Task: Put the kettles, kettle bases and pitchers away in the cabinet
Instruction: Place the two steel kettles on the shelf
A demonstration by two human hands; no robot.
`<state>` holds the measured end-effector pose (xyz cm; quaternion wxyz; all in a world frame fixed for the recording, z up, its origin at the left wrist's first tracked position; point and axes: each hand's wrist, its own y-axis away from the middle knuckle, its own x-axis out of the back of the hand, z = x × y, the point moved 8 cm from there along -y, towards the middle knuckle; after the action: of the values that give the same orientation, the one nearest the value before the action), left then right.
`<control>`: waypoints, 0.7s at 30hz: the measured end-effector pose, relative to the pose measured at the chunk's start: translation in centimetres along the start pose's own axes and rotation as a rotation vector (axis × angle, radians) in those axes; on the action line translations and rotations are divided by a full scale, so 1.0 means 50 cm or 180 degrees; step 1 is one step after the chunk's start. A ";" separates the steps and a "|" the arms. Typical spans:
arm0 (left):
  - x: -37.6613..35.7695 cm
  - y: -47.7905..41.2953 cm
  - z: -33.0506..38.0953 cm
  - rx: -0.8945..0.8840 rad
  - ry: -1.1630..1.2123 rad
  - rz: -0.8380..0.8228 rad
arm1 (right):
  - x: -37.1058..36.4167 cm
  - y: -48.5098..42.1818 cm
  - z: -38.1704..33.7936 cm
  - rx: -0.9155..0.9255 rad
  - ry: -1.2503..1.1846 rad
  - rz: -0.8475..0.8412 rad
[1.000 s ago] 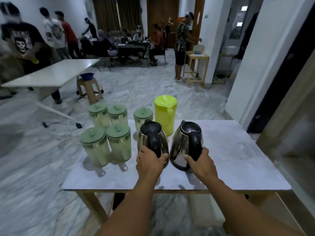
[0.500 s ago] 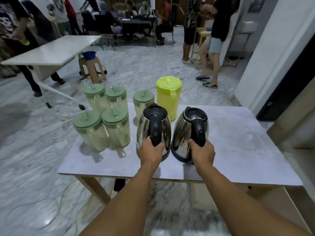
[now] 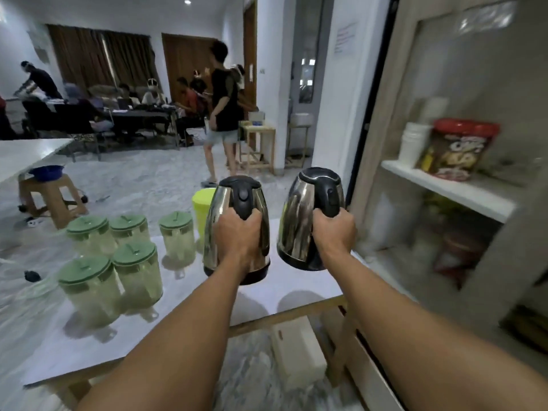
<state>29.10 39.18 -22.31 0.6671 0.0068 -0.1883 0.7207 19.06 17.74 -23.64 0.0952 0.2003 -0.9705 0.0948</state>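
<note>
Your left grip (image 3: 237,237) is curled tight round the handle of one kettle (image 3: 218,221). Your right grip (image 3: 333,232) holds the other kettle (image 3: 296,221) the same way. Both kettles hang above the table (image 3: 296,284), near the open cabinet (image 3: 444,185). I think nothing is put away yet. Five green pitchers (image 3: 89,286) and a yellow pitcher (image 3: 200,209) stand on the table. I see no bases.

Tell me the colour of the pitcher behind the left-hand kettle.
The pitcher is bright yellow; head view.
</note>
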 end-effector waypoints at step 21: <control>-0.445 0.606 0.656 -0.0792 0.1632 -0.2402 | 1.065 0.084 -0.141 0.0197 0.0670 0.3116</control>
<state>-5.61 7.44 -5.62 0.9031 -0.1834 -0.0868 0.3784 -29.62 3.37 -5.60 0.1310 -0.2865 -0.9325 0.1768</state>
